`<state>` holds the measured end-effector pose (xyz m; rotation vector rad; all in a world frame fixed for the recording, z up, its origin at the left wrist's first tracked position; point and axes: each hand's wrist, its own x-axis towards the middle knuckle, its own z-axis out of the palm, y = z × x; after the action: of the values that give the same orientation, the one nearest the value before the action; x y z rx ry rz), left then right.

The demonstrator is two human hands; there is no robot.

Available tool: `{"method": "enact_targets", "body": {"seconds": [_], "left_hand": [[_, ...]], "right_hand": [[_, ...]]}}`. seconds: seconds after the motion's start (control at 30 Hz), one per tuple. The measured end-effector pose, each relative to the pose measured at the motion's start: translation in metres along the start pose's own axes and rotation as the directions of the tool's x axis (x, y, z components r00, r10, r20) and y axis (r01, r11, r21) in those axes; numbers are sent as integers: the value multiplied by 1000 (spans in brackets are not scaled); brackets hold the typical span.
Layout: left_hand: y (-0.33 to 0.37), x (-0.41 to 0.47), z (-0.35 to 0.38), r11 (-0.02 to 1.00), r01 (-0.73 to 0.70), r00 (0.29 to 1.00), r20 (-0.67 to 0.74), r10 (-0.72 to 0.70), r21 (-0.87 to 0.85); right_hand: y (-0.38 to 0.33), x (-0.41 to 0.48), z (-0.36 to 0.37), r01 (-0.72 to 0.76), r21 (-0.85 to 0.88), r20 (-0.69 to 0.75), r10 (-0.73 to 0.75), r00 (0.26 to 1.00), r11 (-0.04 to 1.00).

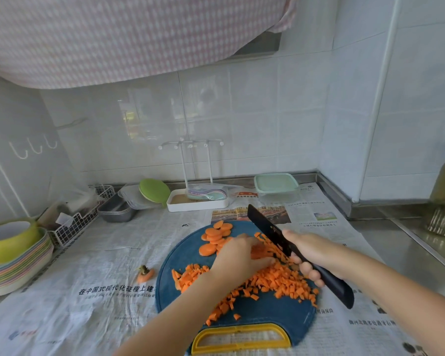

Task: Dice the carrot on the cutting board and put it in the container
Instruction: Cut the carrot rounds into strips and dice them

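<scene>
Nearest me, the cutting board [254,308] carries mostly diced carrot [275,281]; whole slices [213,238] wait at its far edge. My left hand [238,255] presses strips flat, my right hand [316,253] grips the knife [270,231]. Beyond the board, the container [276,185] stays lidded, unfilled.

Left hand [238,255]: palm down, fingers curled and bunched, forearm reaching in from lower centre. Right hand [316,253]: closed fist, thumb on top, fingers wrapped under, forearm entering from lower right. Hands sit near each other, not touching. Both forearms bare.
</scene>
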<state>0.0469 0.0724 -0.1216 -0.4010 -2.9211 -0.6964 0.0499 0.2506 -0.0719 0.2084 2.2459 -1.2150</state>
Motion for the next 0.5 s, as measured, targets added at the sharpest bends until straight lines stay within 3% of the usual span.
{"method": "enact_targets", "body": {"seconds": [0.27, 0.5], "left_hand": [[2, -8, 18, 999, -26, 978, -206, 22, -19], [6, -5, 19, 997, -19, 980, -198, 33, 72]], "right_hand": [[8, -9, 6, 30, 5, -3, -30, 1000, 1000], [7, -8, 14, -25, -70, -14, 25, 1000, 997]]}}
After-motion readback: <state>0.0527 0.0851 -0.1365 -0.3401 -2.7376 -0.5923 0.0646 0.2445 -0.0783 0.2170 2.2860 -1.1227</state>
